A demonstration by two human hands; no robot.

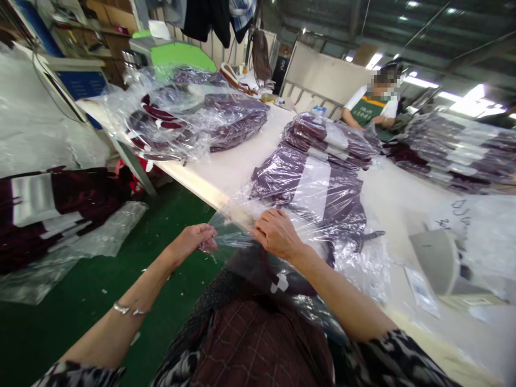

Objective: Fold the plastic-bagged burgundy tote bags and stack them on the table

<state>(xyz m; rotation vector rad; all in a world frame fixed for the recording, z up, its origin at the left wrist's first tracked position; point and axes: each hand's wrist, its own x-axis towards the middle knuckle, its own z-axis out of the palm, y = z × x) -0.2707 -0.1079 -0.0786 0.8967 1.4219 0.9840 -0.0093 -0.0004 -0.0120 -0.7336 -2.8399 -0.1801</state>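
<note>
1. Pinching clear plastic film (234, 240) in the left hand (207, 236), with fingertips together on a gathered bit, out past the edge of the white table (250, 177).
2. Resting bent fingers of the right hand (278, 234) on the same film, just beside the table edge; cannot tell whether pinched or only pressed down, with the thumb side hidden.
3. Stretching in thin creases between the two hands; seemingly joined to the plastic over the bagged dark garment (276, 174).
4. Lying flat on the table just beyond the right hand, with a white panel (315, 185) showing through; near the far side of that garment from the grip, touching a bagged stack (312, 129).
5. Judged light and limp as film, slippery under fingertips, easy to crease, and liable to tear if tugged hard at one point.
6. Probably soft and foldable as cloth, somewhat heavier than the film, and apt to slide inside the plastic.
7. Best held by a doubled edge at the left fingertips, with a flat palm steadying near the right hand; for lifting, better supported from beneath on both sides than hung from the film.
</note>
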